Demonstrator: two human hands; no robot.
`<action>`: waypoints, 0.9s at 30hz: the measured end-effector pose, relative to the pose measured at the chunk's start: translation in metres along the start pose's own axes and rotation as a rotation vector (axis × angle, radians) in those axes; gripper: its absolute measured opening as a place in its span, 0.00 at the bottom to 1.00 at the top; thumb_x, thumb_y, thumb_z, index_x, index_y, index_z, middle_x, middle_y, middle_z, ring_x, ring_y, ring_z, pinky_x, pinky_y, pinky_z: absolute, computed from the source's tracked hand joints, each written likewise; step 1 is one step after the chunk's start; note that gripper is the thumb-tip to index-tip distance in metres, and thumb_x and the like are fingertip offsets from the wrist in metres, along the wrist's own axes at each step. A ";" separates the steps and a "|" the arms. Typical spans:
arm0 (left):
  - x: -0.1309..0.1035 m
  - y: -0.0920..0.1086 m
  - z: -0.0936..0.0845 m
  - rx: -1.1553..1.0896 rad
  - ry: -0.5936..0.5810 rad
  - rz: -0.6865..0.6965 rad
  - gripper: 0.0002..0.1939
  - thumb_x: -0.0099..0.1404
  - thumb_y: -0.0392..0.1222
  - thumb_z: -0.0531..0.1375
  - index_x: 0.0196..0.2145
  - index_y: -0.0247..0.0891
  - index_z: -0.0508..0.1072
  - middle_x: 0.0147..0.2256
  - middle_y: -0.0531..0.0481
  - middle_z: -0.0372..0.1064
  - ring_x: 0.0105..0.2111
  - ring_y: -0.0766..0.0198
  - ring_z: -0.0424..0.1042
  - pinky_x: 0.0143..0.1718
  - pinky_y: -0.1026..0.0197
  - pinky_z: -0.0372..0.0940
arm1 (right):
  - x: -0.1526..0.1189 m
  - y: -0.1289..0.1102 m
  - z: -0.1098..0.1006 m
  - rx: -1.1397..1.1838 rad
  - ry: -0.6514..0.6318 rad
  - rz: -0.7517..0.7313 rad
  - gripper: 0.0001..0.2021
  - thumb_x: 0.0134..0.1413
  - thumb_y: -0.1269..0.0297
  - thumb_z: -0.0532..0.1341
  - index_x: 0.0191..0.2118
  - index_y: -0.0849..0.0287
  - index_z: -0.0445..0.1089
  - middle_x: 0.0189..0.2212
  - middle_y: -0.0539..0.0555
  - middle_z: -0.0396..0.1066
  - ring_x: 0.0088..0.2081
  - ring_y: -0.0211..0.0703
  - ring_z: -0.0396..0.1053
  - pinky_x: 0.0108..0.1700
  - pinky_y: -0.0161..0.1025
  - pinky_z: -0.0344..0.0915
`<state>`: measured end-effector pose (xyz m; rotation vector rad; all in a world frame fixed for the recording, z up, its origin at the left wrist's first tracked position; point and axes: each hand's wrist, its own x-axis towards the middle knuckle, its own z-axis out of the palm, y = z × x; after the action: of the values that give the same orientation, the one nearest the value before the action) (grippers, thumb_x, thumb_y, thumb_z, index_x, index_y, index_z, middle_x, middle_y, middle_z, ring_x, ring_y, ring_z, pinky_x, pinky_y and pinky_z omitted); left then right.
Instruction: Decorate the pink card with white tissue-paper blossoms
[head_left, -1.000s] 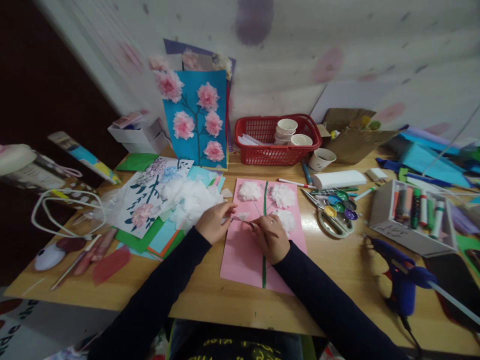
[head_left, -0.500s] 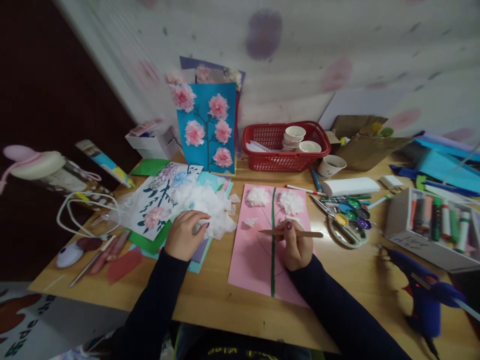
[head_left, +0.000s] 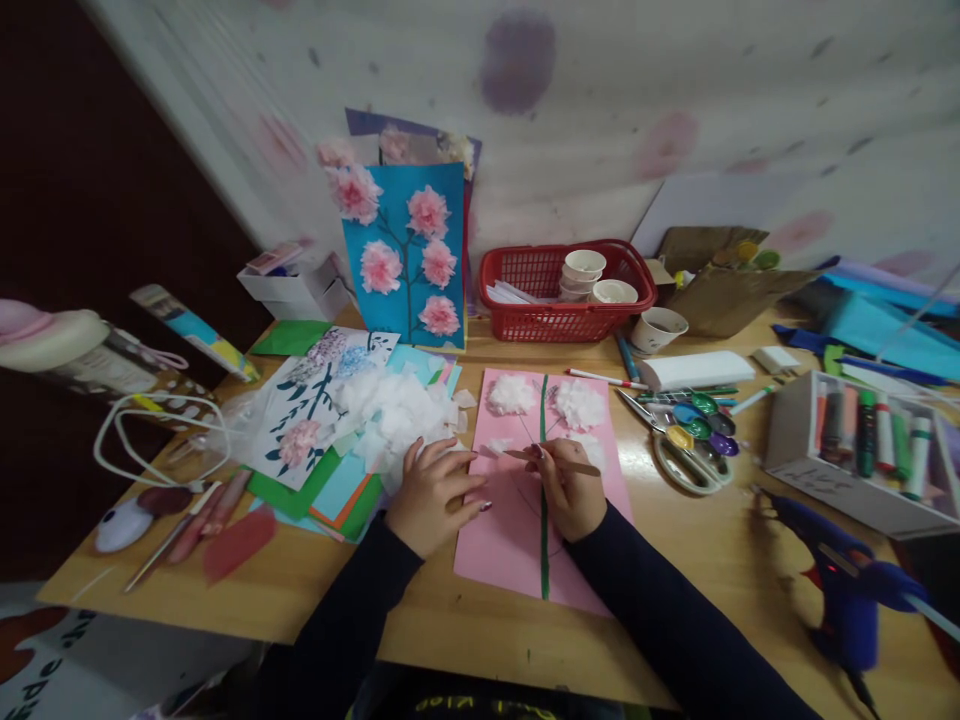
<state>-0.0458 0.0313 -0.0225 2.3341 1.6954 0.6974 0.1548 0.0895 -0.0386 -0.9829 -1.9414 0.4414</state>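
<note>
A pink paper sheet (head_left: 499, 540) lies on the table, with a green stem strip (head_left: 544, 560) down it and fluffy white tissue flowers (head_left: 579, 404) in its upper part. My right hand (head_left: 574, 490) is over the sheet, closed on a thin brown pointed stick (head_left: 581, 467). The stick's tip points left at a small white tissue piece (head_left: 495, 447) on the paper. My left hand (head_left: 435, 500) hovers by the sheet's left edge, fingers spread, with nothing visible in it. Just behind it is a heap of loose white tissue pieces (head_left: 397, 410).
A blue card with pink flowers (head_left: 397, 265) stands at the back, beside a red basket (head_left: 566, 322) holding paper cups. To the right are scissors (head_left: 690, 465), a marker box (head_left: 832, 480) and a blue glue gun (head_left: 855, 600). Coloured papers (head_left: 349, 490) and a bottle (head_left: 82, 355) lie left.
My left hand has moved right, from the tissue heap to the pink sheet's edge. My right hand has shifted slightly left, bringing the stick's tip to the small tissue piece.
</note>
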 end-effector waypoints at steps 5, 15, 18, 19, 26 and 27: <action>0.000 0.002 0.002 -0.033 -0.035 -0.023 0.12 0.54 0.44 0.64 0.39 0.47 0.76 0.45 0.49 0.72 0.52 0.49 0.61 0.54 0.37 0.47 | -0.001 -0.004 -0.005 0.024 0.044 -0.022 0.11 0.60 0.70 0.49 0.30 0.58 0.65 0.21 0.52 0.68 0.28 0.44 0.64 0.37 0.45 0.61; 0.000 0.002 0.005 -0.084 -0.093 -0.042 0.11 0.54 0.40 0.64 0.38 0.45 0.75 0.45 0.50 0.73 0.52 0.49 0.62 0.55 0.34 0.44 | 0.002 -0.005 0.002 -0.050 -0.057 -0.107 0.09 0.60 0.71 0.49 0.32 0.58 0.65 0.23 0.52 0.69 0.26 0.42 0.64 0.37 0.45 0.59; 0.000 0.001 0.005 -0.092 -0.096 -0.039 0.11 0.54 0.41 0.64 0.37 0.44 0.75 0.45 0.50 0.73 0.52 0.49 0.63 0.55 0.35 0.44 | 0.003 -0.004 0.003 -0.086 -0.054 -0.103 0.09 0.60 0.71 0.49 0.32 0.58 0.65 0.22 0.52 0.69 0.26 0.42 0.65 0.37 0.44 0.59; 0.000 0.000 0.005 -0.095 -0.098 -0.039 0.10 0.54 0.41 0.64 0.37 0.44 0.75 0.45 0.50 0.73 0.52 0.50 0.63 0.55 0.35 0.45 | 0.003 -0.004 0.003 -0.094 -0.056 -0.105 0.09 0.60 0.71 0.49 0.32 0.58 0.65 0.23 0.52 0.69 0.26 0.43 0.65 0.37 0.44 0.58; 0.000 0.001 0.006 -0.097 -0.086 -0.036 0.11 0.54 0.41 0.64 0.37 0.44 0.75 0.46 0.50 0.72 0.51 0.51 0.64 0.55 0.37 0.46 | 0.003 -0.002 0.005 -0.131 -0.087 -0.116 0.09 0.60 0.72 0.49 0.32 0.58 0.64 0.23 0.52 0.69 0.27 0.43 0.65 0.38 0.44 0.57; 0.000 0.001 0.006 -0.099 -0.088 -0.035 0.10 0.54 0.41 0.64 0.37 0.44 0.75 0.46 0.50 0.72 0.51 0.51 0.64 0.56 0.37 0.47 | 0.003 -0.003 0.005 -0.135 -0.091 -0.130 0.09 0.60 0.72 0.49 0.31 0.58 0.63 0.23 0.52 0.69 0.26 0.42 0.64 0.39 0.44 0.57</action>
<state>-0.0421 0.0313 -0.0277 2.2290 1.6227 0.6469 0.1487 0.0904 -0.0377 -0.9285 -2.1258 0.2891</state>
